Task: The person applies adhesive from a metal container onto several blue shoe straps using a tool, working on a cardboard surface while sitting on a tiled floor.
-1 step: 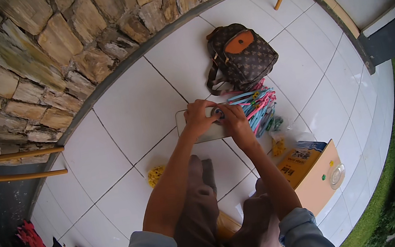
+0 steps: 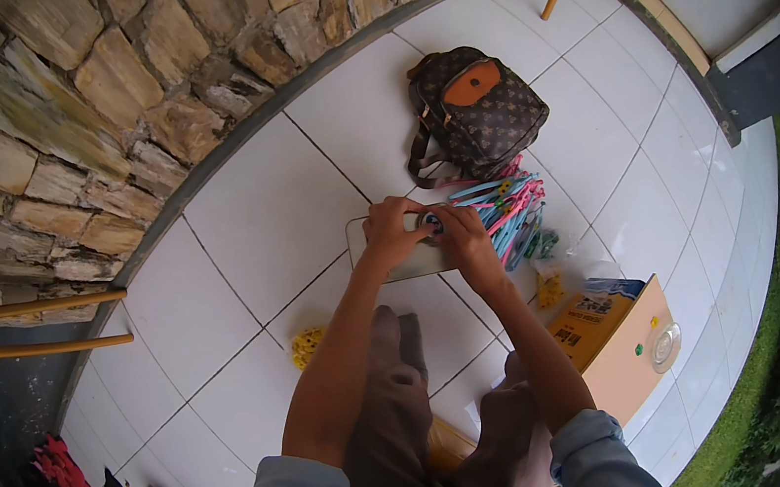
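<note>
My left hand (image 2: 391,233) and my right hand (image 2: 465,238) meet over a pale, flat rectangular object with rounded corners (image 2: 421,262). Fingers of both hands curl around a small, round bluish thing (image 2: 431,225), too small and covered to name. Just right of my right hand lies a heap of pink and light blue straps (image 2: 516,201), some with small yellow and green pieces. Beside the straps is a clear plastic bag (image 2: 564,259), with a bag of small yellow pieces (image 2: 549,290) below it.
A brown patterned backpack (image 2: 486,110) sits beyond the straps. At right stands a cardboard box (image 2: 586,326) next to a peach board (image 2: 636,348) bearing a clear round dish (image 2: 665,347). Yellow pieces (image 2: 307,347) lie by my leg. A stone wall (image 2: 128,81) borders the tiled floor.
</note>
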Available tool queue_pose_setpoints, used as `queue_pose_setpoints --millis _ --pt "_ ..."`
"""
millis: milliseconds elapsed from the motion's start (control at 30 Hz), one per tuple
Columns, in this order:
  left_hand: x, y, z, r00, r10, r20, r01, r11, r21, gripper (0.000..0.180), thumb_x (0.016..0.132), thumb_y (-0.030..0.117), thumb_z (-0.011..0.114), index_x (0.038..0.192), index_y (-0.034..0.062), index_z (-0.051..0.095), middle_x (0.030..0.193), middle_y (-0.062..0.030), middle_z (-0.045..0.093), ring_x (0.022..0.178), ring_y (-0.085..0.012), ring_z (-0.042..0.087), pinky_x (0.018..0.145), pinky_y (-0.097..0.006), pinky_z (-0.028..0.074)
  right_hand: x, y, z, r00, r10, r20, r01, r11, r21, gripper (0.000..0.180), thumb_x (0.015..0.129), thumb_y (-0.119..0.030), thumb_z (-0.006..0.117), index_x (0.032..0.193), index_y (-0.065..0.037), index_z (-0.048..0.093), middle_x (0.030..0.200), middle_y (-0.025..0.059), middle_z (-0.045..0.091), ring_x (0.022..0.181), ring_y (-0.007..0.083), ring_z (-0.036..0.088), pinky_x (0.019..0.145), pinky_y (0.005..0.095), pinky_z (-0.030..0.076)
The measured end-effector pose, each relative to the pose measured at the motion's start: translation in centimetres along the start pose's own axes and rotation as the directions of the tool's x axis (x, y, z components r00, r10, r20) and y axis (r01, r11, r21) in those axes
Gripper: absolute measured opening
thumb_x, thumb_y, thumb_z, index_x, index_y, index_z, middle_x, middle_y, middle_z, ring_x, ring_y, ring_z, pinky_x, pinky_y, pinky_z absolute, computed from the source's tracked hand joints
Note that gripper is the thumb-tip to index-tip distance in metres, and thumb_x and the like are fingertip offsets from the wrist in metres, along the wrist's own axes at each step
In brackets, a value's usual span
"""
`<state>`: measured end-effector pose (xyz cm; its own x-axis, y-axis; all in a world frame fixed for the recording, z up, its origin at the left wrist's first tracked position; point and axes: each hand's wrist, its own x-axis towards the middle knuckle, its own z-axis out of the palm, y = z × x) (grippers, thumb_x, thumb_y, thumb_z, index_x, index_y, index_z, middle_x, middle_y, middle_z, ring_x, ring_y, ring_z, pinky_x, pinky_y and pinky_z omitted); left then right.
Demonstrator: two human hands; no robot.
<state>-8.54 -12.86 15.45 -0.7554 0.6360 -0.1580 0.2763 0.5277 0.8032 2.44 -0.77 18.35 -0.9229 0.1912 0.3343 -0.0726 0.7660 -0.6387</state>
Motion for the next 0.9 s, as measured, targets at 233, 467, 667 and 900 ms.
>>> queue_pose_setpoints --millis 233,467,667,900 --pt "0.0 0.2 0.2 0.997 -0.047 -0.059 0.046 0.999 -0.019 0.032 0.062 0.035 0.077 0.087 0.0156 0.068 0.102 -0.0003 0.061 0.1 -0.0225 0.053 0.087 -0.043 0.035 0.3 0.3 -0.6 0.999 0.038 0.015 -0.039 0.991 0.128 0.045 0.069 0.005 0.063 0.113 -0.002 0.056 0.109 0.0126 0.056 0.099 0.0306 0.051 0.085 0.038 0.044" --pt "0.0 1.9 0.1 0.983 -0.171 -0.06 0.173 0.984 0.035 0.034 0.06 0.038 0.077 0.085 0.0162 0.069 0.098 -0.0019 0.063 0.097 -0.0213 0.056 0.088 -0.043 0.031 -0.4 0.7 -0.1 0.967 0.255 0.024 -0.252 0.929 0.273 0.044 0.069 0.005 0.065 0.111 -0.006 0.059 0.107 0.0106 0.06 0.1 0.028 0.053 0.085 0.036 0.045" --pt "-0.1 2.6 1.9 0.978 -0.152 -0.145 0.179 0.965 0.19 0.036 0.064 0.036 0.072 0.096 0.0186 0.067 0.099 -0.0008 0.064 0.103 -0.0216 0.054 0.089 -0.045 0.029 -2.3 0.5 1.8 0.95 0.289 -0.117 -0.266 0.947 0.178 0.057 0.075 0.007 0.058 0.127 -0.008 0.044 0.122 0.0151 0.046 0.107 0.0307 0.051 0.089 0.0374 0.044" --pt "-0.1 1.7 2.8 0.978 -0.034 -0.208 0.065 0.987 0.145 0.039 0.065 0.036 0.072 0.098 0.0182 0.063 0.1 -0.0034 0.063 0.101 -0.0227 0.054 0.091 -0.044 0.033 -8.6 -3.5 1.0 0.959 0.194 -0.206 -0.231 0.958 -0.173 0.063 0.075 0.007 0.048 0.134 -0.002 0.029 0.118 0.0209 0.044 0.107 0.0341 0.048 0.09 0.0406 0.041"
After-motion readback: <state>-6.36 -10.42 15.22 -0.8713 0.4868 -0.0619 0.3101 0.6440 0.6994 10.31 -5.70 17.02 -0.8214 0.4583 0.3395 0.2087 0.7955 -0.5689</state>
